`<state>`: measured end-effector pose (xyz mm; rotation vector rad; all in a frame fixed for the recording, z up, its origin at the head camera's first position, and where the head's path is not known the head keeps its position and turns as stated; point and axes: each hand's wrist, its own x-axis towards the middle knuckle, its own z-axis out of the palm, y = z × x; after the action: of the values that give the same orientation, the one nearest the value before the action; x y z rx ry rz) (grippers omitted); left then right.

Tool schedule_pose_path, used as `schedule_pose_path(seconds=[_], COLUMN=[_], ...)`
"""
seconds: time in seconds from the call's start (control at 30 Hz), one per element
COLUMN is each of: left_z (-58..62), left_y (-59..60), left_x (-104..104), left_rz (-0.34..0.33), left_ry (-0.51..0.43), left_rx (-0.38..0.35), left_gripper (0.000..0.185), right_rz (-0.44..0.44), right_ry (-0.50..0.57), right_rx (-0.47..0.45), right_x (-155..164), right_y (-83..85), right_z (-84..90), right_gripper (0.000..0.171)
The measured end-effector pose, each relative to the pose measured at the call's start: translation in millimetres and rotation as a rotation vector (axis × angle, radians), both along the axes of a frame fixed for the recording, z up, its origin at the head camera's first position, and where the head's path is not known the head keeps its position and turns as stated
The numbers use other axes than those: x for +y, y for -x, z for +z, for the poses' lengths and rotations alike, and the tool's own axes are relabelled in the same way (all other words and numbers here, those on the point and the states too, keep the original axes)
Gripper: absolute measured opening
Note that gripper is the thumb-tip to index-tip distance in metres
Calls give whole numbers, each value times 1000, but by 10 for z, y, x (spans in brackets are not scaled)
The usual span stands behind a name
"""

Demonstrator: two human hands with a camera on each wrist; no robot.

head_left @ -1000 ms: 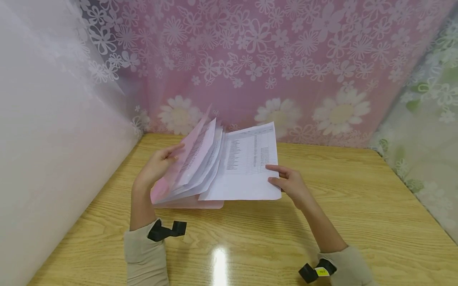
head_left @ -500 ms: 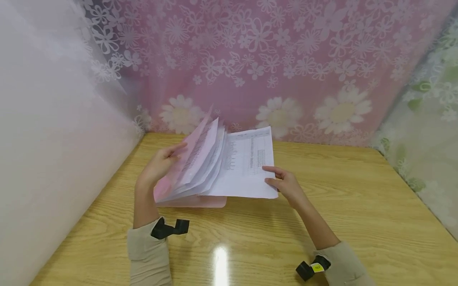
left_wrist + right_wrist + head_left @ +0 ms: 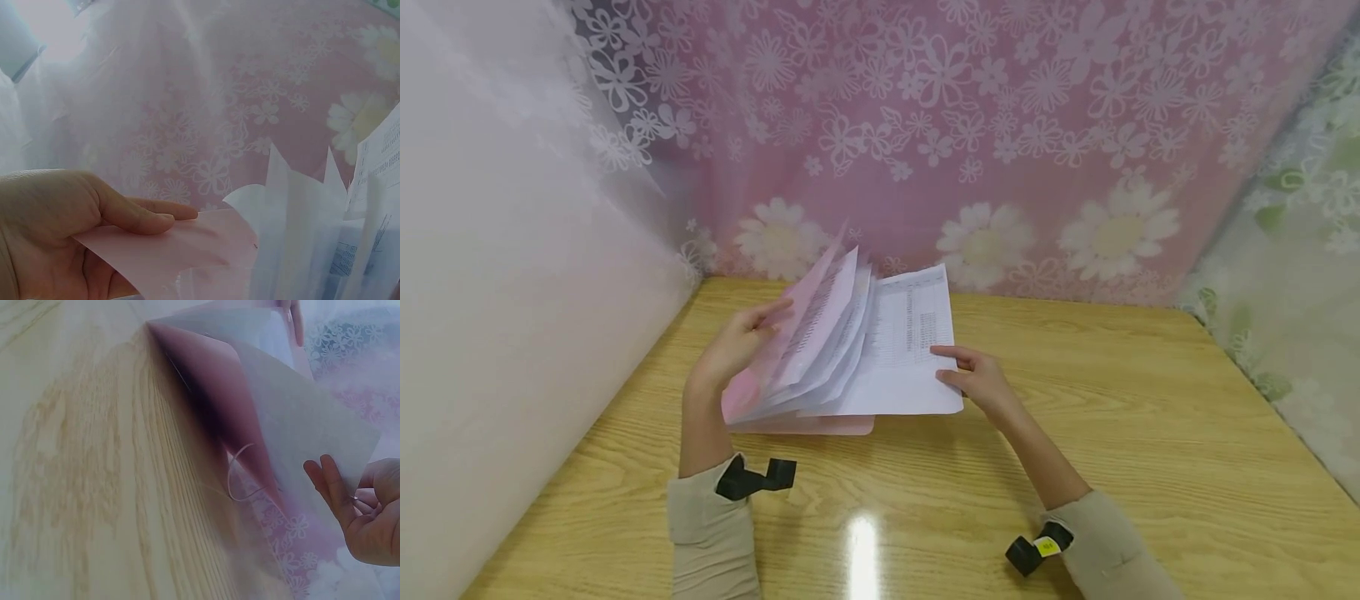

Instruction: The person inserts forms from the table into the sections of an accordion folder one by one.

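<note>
- The table (image 3: 1150,433) is wood-grained, light yellow-brown, with a glossy top that shows a bright spot of reflected light near its front edge.
- Its far edge meets a pink flowered curtain (image 3: 1000,125); its left edge runs along a white sheet (image 3: 490,333); its right corner runs along a green-flowered curtain (image 3: 1300,250).
- A pink folder (image 3: 820,423) lies directly on the table, left of the middle, its bottom cover flat on the wood and its top cover lifted.
- White printed sheets (image 3: 895,358) fan out from the folder; the rightmost reaches over the table beyond the folder's edge.
- In the right wrist view the wood grain runs in long streaks under the raised paper.
</note>
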<state>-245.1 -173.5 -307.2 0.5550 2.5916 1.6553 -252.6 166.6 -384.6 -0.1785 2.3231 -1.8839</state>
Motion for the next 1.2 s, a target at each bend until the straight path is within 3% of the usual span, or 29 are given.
schedule_pose_path(seconds=[0.57,0.97,1.2], left_z=[7,23,25], left_y=[10,-14,-21], left_x=[4,6,-6], left_rz=[12,15,14], left_ry=[14,7,1], left_rx=[5,-1,-13], left_gripper=[43,43,44], right_rz=[27,222,201], right_ry=[16,1,22], right_rx=[14,28,18], right_x=[-442,-591,-689], right_y=[110,137,144], right_z=[-105,-90,-71], right_gripper=[41,45,44])
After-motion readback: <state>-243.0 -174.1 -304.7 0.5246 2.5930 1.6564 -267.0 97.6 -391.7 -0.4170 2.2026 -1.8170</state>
